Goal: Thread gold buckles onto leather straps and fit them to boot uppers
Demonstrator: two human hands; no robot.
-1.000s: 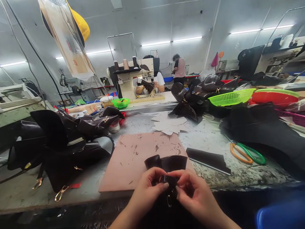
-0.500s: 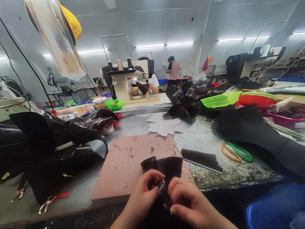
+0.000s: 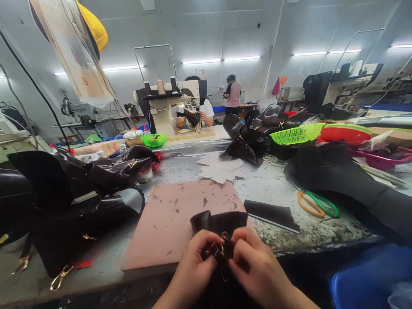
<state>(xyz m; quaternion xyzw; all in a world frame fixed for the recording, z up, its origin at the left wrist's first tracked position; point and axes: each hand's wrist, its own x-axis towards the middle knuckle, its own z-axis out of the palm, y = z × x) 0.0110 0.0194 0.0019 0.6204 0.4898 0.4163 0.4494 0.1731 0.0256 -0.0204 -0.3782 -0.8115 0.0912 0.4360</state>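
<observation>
A dark brown leather shoe upper lies over the front of the pink board, its lower part hidden behind my hands. My left hand pinches a narrow dark leather strap beside gold-coloured metal hardware. My right hand is closed on the same strap from the other side, fingertips close to the left ones. Both hands are near the table's front edge. The exact shape of the hardware is partly covered by fingers.
Dark leather pieces with gold clasps are heaped at left. White paper pieces lie behind the board. Scissors and a dark strip lie right, near a blue bin. A co-worker sits behind a sewing machine.
My right hand has turned and moved slightly left, closing on the strap by the left fingertips. More gold hardware now shows between my hands. The upper has stayed about where it was.
</observation>
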